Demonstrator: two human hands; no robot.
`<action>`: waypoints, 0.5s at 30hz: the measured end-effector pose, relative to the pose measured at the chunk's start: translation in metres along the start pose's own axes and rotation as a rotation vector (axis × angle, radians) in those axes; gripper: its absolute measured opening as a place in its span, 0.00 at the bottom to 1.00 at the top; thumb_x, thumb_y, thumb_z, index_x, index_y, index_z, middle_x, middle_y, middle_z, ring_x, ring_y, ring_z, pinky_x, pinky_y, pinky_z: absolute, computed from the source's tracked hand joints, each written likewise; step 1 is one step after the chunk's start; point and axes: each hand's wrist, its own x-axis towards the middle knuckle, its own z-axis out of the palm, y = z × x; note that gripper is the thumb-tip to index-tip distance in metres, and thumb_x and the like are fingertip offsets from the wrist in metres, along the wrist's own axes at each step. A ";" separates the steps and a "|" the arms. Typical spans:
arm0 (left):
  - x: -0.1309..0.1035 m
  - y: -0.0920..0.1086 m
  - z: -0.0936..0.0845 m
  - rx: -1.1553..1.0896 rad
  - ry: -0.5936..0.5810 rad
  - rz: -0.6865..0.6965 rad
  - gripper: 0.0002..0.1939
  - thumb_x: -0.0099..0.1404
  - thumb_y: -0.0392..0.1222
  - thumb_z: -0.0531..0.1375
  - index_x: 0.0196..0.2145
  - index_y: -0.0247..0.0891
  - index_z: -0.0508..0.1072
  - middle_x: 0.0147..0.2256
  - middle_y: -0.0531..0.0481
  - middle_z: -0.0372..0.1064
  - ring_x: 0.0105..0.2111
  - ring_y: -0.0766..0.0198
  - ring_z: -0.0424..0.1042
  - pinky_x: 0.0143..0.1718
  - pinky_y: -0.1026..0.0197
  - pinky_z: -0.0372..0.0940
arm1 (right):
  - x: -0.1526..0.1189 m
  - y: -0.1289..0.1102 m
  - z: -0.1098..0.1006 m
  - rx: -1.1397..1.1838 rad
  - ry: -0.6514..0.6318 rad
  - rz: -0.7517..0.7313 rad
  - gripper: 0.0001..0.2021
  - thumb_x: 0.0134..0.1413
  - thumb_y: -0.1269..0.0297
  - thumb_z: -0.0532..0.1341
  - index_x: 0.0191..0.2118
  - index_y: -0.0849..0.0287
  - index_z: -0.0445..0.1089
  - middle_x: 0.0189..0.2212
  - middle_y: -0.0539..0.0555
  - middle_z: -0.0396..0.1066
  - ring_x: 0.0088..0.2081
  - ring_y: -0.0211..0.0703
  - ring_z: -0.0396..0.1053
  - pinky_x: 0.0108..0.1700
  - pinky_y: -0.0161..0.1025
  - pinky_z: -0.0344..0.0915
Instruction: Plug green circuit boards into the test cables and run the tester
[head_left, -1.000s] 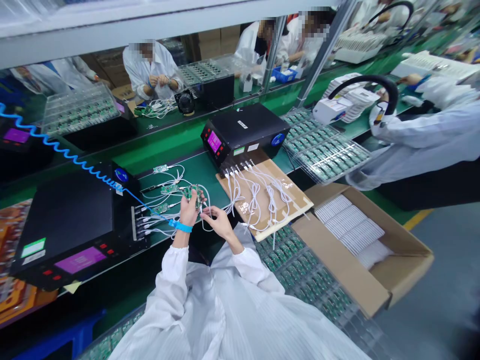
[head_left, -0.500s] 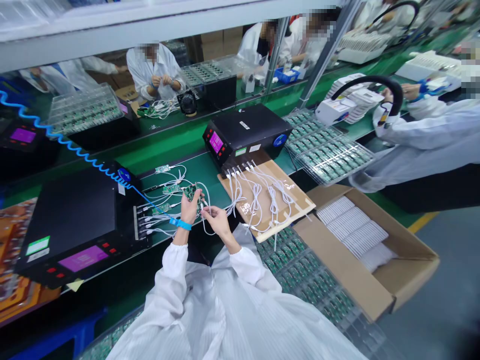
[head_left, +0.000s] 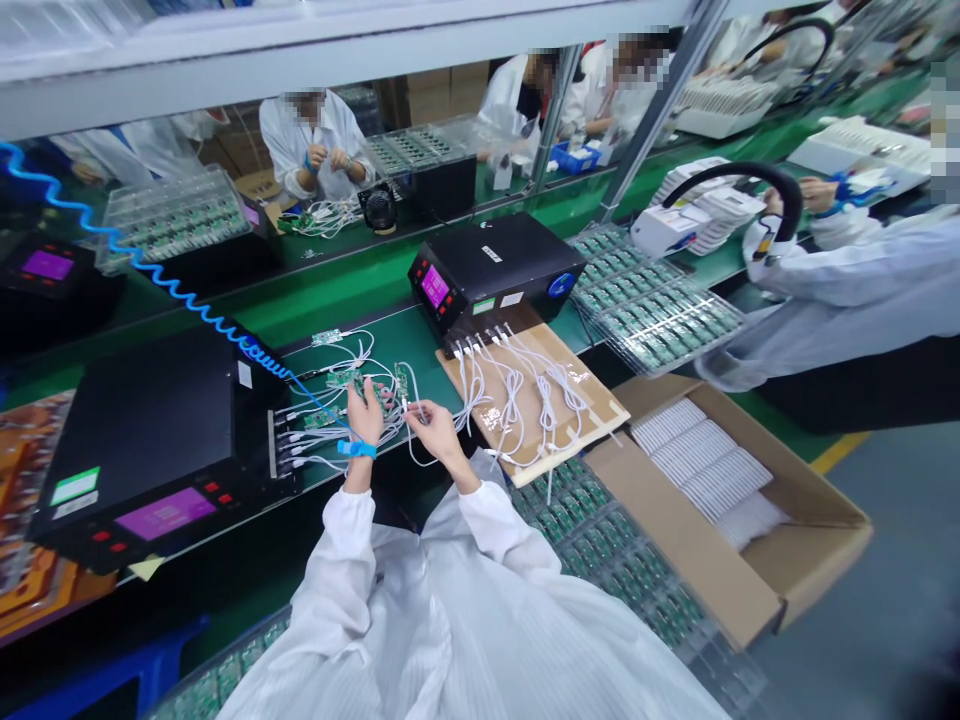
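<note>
The right hand [head_left: 436, 432] pinches a white cable plug [head_left: 406, 406] at a green rectangular circuit board [head_left: 403, 380]. The left hand [head_left: 364, 415] grips unclearly.

My sleeves [head_left: 349, 540] were creased cloth, the white cables [head_left: 546, 400] smooth plastic, the carton [head_left: 679, 555] matt cardboard, the instrument casing [head_left: 517, 250] smooth and matt

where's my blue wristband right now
The wristband is left of centre in the head view, around your left wrist just below the left hand, between the leftmost near black machine and your right hand.
</note>
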 end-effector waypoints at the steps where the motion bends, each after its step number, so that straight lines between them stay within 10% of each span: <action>1: -0.002 0.002 -0.002 0.006 0.004 -0.005 0.24 0.66 0.62 0.64 0.46 0.41 0.67 0.36 0.46 0.75 0.28 0.62 0.75 0.26 0.62 0.67 | 0.002 0.000 -0.001 -0.028 0.000 0.001 0.11 0.56 0.58 0.66 0.42 0.58 0.76 0.34 0.53 0.80 0.36 0.45 0.77 0.43 0.40 0.71; 15: -0.019 0.003 0.018 0.048 -0.222 -0.125 0.26 0.59 0.61 0.70 0.40 0.38 0.68 0.35 0.47 0.75 0.19 0.70 0.67 0.16 0.67 0.60 | 0.001 0.003 -0.029 -0.806 -0.164 -0.255 0.15 0.64 0.76 0.53 0.50 0.64 0.74 0.45 0.61 0.72 0.47 0.50 0.65 0.54 0.44 0.63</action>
